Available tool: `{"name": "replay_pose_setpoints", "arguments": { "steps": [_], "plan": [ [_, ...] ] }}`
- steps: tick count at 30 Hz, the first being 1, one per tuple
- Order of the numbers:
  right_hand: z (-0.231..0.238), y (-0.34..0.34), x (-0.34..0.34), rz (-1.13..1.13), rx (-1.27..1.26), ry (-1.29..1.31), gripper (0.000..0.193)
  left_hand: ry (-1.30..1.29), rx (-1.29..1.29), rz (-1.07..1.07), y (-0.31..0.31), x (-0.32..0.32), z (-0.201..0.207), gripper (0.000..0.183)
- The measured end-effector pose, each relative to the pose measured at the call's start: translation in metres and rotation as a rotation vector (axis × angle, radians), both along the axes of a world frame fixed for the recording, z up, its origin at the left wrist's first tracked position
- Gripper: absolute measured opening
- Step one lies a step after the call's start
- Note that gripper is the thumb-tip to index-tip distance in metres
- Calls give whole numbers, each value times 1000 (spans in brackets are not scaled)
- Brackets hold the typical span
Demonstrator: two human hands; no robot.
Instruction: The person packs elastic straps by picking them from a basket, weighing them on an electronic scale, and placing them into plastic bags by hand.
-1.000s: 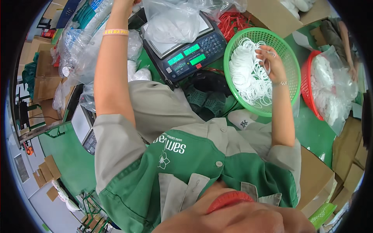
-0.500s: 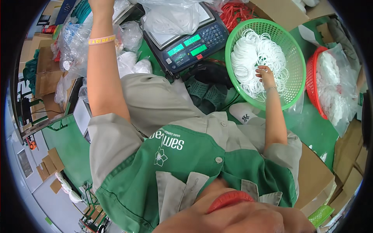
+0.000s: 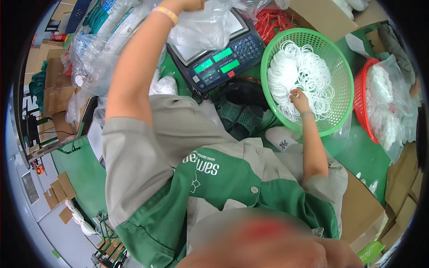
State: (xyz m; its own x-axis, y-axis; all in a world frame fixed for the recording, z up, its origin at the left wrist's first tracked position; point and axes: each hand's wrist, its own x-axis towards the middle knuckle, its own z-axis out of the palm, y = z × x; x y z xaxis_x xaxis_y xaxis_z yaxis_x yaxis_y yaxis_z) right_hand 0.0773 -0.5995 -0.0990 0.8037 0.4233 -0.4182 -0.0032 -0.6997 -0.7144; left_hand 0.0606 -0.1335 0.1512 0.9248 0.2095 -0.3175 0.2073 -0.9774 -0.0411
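Observation:
My right hand is inside a green plastic basket, its fingers curled together over a heap of thin white rings. Whatever sits between those fingertips is too small to make out. At the top edge, my left hand is partly cut off by the frame, and its fingers are mostly hidden. It is beside a clear plastic bag with white contents, which rests on the pan of a dark digital scale with lit green displays.
Red strips lie behind the basket. To its right stands a red basket with bagged white items. Clear plastic packages pile up at the left. Dark sandals lie below the scale; cardboard boxes flank me on the right.
My left hand has swung right toward the bag on the scale. My right hand has shifted slightly left and down in the basket, its spread fingers now closed.

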Motion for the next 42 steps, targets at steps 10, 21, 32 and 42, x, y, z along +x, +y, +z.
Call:
{"name": "replay_pose_setpoints", "arguments": {
  "steps": [10, 21, 32, 42],
  "plan": [
    [2, 17, 0, 77, -15, 36, 20, -195, -223, 1, 82, -30, -167, 54],
    [2, 14, 2, 55, -1, -18, 20, -12, -285, 109, 113, 14, -63, 56],
    [4, 12, 1, 67, -59, -39, 21, -430, -308, 324, 30, -19, 70, 33],
    [132, 34, 30, -288, 819, 390, 20, -872, -1220, 372, -95, -84, 119, 36]
  ]
}}
